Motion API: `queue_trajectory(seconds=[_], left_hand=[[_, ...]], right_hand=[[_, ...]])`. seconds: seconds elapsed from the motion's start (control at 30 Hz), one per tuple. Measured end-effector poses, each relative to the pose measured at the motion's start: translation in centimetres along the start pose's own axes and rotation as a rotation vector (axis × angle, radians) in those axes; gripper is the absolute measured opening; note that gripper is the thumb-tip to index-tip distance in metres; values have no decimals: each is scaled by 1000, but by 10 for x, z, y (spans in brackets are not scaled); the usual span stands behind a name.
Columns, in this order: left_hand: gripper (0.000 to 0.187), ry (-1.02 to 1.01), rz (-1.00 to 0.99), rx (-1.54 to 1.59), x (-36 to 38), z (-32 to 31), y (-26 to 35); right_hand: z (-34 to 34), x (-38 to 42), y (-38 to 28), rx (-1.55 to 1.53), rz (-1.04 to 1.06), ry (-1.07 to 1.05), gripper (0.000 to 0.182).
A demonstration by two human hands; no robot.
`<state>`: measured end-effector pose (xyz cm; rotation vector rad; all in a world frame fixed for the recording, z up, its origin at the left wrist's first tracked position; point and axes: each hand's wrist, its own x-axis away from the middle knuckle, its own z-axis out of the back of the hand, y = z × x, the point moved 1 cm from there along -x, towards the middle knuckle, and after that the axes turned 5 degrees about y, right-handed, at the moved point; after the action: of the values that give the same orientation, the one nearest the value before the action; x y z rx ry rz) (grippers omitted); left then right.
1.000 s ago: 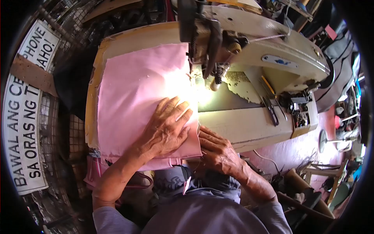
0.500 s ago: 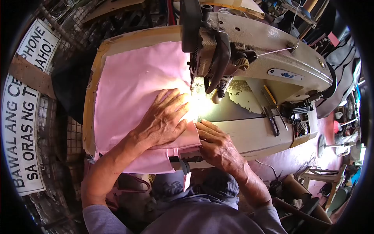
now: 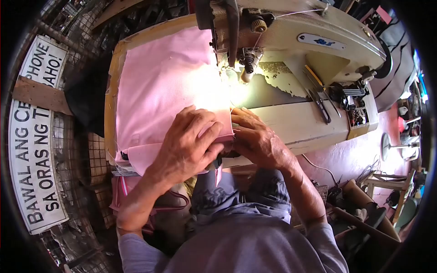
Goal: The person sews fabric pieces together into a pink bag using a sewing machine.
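Observation:
Pink fabric [image 3: 154, 91] lies spread over the sewing machine bed, its right edge beside the lit needle area. My left hand [image 3: 189, 143] rests on the fabric's near part, fingers bent and closed on a fold at the near edge. At the near right corner, my right hand [image 3: 259, 141] grips the edge, with its thumb hidden. A dark strap or strip hangs below the corner between my hands, partly covered. The sewing machine [image 3: 291, 41] stands just beyond, its needle hidden by glare.
Scissors [image 3: 321, 107] and a yellow-handled tool [image 3: 314, 75] lie on the machine bed's right side. A small parts tray [image 3: 358, 117] sits at its right end. Lettered signs [image 3: 34, 159] hang on wire mesh at left. A wooden stool [image 3: 391, 182] stands on the floor at right.
The pink fabric's near edge has shifted away from me and its near flap is more gathered. My left hand has moved nearer the edge, its fingers going from flat to bent. The camera view has shifted.

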<state>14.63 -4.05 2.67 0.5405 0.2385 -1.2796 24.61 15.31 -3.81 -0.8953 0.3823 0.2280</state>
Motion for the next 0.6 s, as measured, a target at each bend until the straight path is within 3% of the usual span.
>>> queue_trajectory(seconds=[0.13,0.27,0.6], left_hand=[[19,130,61,87,8,-9,-4],[13,70,172,230,8,-12,-13],[14,-108,67,184,11,-21,-17]], right_hand=[[3,3,0,-31,7,-25,41],[4,6,1,18,25,-66,42],[-1,30,-14,286,95,-77,38]])
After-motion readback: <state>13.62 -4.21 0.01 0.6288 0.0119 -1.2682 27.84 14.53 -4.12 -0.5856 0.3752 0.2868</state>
